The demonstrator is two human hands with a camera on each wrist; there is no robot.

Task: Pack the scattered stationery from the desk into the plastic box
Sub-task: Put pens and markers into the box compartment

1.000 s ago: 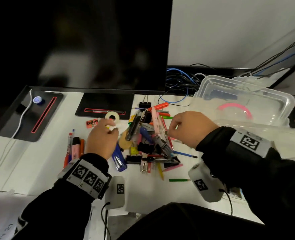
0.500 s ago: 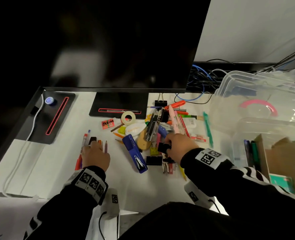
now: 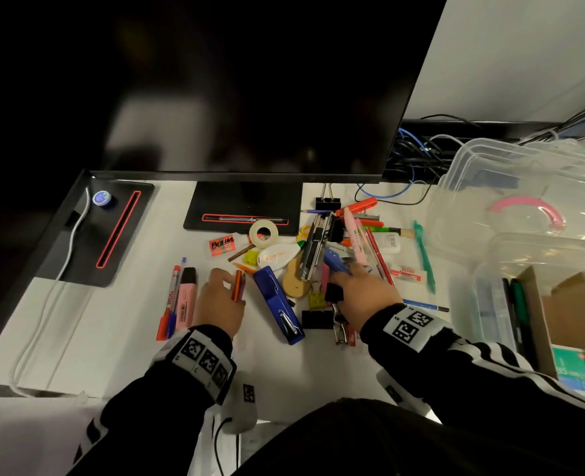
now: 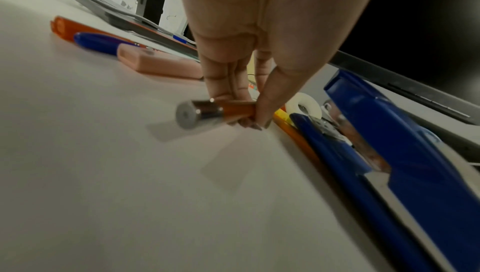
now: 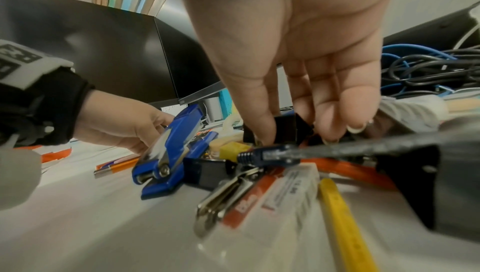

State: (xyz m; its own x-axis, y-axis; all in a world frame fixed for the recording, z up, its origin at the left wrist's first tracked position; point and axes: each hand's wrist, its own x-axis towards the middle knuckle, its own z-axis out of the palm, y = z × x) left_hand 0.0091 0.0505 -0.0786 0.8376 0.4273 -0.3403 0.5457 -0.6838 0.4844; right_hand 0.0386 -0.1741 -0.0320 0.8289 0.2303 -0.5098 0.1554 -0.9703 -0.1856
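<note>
Stationery lies scattered on the white desk. My left hand pinches a thin orange pen with a silver end between thumb and fingers, just left of a blue stapler. In the middle of the pile, my right hand pinches a black binder clip, which the right wrist view shows between thumb and fingers. The clear plastic box stands at the right with pens and cardboard inside.
A dark monitor overhangs the desk's back, its base behind a tape roll. Markers lie left of my left hand. More clear tubs and tangled cables fill the back right. A green pen lies beside the box.
My left hand moved right from the markers and took hold of the orange pen. My right hand came down into the pile and stays on the black binder clip.
</note>
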